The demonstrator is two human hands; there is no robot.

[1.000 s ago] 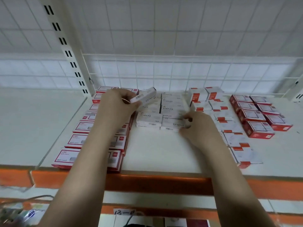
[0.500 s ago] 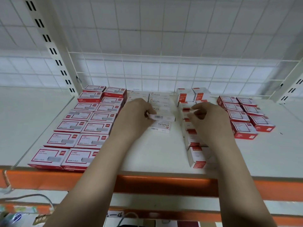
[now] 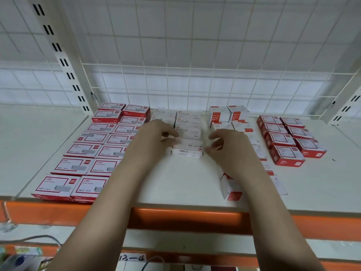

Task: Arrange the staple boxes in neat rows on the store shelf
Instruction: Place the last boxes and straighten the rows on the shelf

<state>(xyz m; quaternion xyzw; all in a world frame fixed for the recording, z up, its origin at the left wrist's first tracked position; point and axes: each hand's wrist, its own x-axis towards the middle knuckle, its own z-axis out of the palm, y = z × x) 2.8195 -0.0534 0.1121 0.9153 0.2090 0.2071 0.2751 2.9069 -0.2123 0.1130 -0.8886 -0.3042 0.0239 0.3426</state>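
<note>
Shelf (image 3: 181, 184), white board with orange front rail (image 3: 185, 220); wire grid back panel (image 3: 195, 89); slotted upright (image 3: 64, 61) at rear left.

Item 1, far left: red-bordered staple boxes (image 3: 82, 151), two columns lying flat, running from the front edge back to the grid, edges touching.

Item 2, left hand (image 3: 154, 137): reaches over the right column of item 1; grip pinching the left end of the front white box (image 3: 187, 150), thumb and fingers curled round it.

Item 3, centre: white STAPLES boxes (image 3: 185, 122), two short columns at the rear, labels facing up. The front white box sits at the near end of the right column, touching the box behind it, its label reversed and barcode side toward the viewer.

Item 4, right hand (image 3: 224, 147): just beside the right end of the front white box; grip spread, fingers loosely bent, holding nothing. Contact with the box cannot be told.

Item 5, right of centre: white-and-red boxes (image 3: 228, 116), two columns, largely hidden behind the right forearm; the nearest one (image 3: 232, 188) stands on edge near the shelf front.

Item 6, far right: dark red boxes (image 3: 289, 137), two columns, set apart from item 5.
</note>
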